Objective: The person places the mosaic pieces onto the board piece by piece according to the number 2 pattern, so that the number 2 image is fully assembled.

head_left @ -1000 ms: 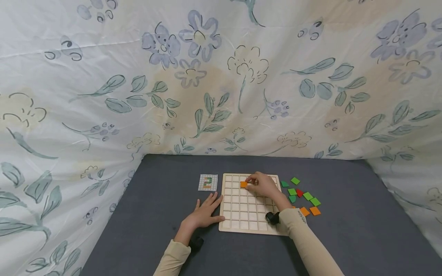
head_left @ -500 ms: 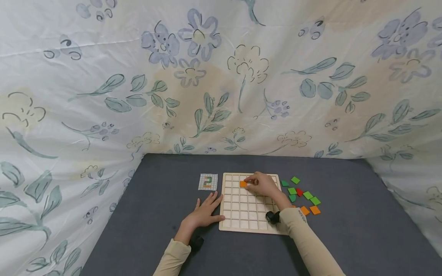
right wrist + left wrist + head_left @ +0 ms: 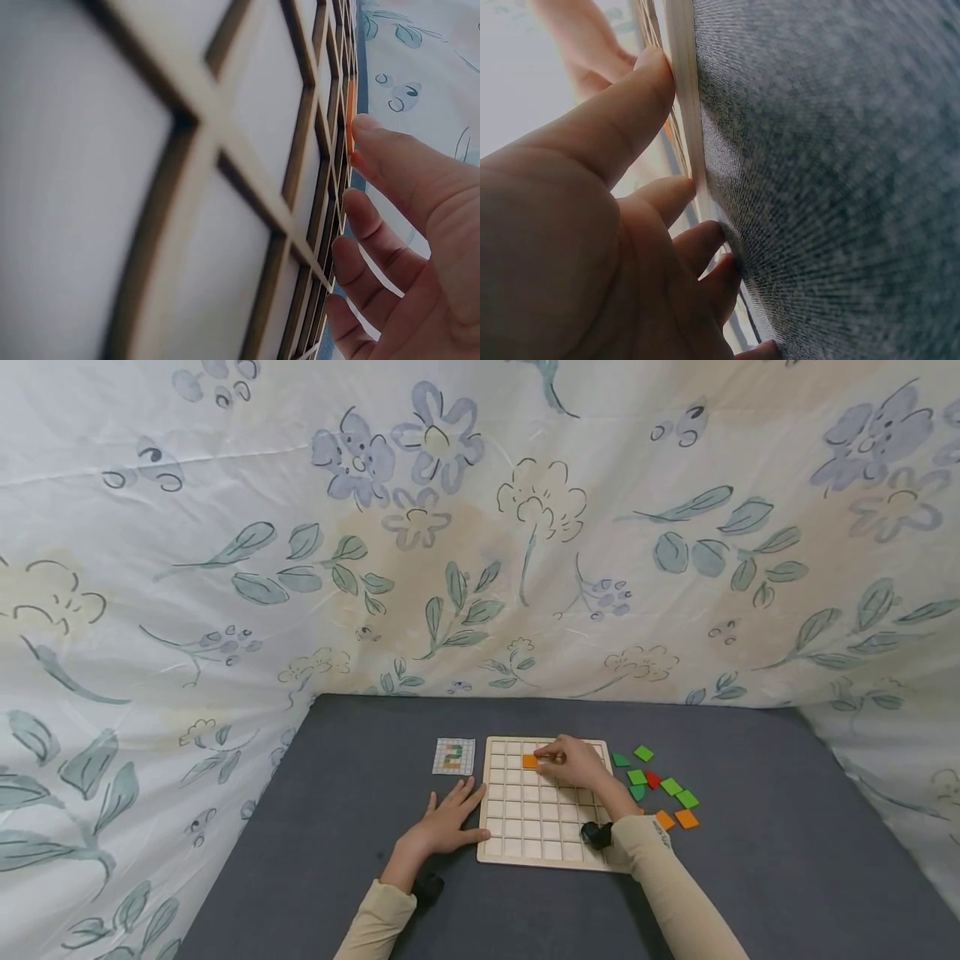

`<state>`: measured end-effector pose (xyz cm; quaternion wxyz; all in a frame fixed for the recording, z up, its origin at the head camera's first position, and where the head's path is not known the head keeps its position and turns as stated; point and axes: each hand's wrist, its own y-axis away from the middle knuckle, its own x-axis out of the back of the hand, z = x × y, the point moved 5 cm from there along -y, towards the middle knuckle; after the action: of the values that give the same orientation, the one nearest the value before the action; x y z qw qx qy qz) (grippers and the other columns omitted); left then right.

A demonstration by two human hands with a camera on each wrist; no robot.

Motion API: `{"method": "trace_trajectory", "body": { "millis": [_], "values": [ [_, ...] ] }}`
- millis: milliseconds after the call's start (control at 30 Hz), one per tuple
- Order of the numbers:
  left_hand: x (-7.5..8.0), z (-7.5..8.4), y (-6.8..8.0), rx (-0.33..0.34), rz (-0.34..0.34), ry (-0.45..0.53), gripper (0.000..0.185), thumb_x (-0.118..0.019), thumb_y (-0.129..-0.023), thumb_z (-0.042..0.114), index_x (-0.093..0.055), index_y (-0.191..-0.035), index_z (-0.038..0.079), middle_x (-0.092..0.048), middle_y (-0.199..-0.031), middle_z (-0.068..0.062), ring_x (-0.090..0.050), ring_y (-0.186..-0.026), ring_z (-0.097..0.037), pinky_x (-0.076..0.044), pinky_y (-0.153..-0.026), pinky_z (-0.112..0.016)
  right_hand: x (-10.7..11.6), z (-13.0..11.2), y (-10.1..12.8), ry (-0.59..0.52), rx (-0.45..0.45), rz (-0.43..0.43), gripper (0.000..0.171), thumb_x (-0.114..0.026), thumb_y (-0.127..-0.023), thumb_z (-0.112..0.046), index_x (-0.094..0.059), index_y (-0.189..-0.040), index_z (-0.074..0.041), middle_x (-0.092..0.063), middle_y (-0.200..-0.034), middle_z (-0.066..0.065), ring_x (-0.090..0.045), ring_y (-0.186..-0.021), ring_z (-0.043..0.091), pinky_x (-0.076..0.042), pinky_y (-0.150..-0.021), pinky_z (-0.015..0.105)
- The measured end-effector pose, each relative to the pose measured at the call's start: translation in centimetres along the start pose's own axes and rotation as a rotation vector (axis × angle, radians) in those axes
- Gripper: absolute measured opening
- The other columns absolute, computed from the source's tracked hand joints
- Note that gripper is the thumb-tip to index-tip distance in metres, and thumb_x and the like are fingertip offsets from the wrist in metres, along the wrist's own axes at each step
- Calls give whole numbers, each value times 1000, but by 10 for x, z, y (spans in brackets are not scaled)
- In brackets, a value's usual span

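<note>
A wooden grid board [image 3: 540, 814] lies on the dark grey table [image 3: 360, 777]. One orange tile [image 3: 530, 761] sits in a cell in the board's second row from the far edge. My right hand [image 3: 573, 762] rests over the far part of the board. Its forefinger tip touches the tile's right edge, and the other fingers are loosely bent. In the right wrist view the forefinger [image 3: 390, 157] meets the orange tile [image 3: 350, 124] on the board [image 3: 187, 150]. My left hand [image 3: 446, 822] lies flat on the table, thumb against the board's left edge [image 3: 686, 90].
A small pattern card [image 3: 453, 756] lies left of the board's far corner. Loose green tiles [image 3: 667, 785], a red tile [image 3: 651, 779] and orange tiles [image 3: 675, 819] are scattered right of the board. A flowered sheet [image 3: 480, 527] walls in the table behind and at both sides.
</note>
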<state>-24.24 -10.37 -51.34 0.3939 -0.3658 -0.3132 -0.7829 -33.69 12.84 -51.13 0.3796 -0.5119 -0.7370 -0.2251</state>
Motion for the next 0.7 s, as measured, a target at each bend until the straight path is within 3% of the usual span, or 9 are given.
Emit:
{"method": "trace_trajectory", "body": {
  "millis": [700],
  "values": [
    [0, 0, 3, -11, 5, 4, 76, -58, -89, 43, -23, -149, 11, -14, -155, -14, -10, -142, -35, -1, -106, -67, 21, 14, 14, -12, 40, 79, 25, -70, -84, -24, -72, -106, -13, -56, -84, 0, -47, -65, 11, -39, -55, 26]
  ]
}}
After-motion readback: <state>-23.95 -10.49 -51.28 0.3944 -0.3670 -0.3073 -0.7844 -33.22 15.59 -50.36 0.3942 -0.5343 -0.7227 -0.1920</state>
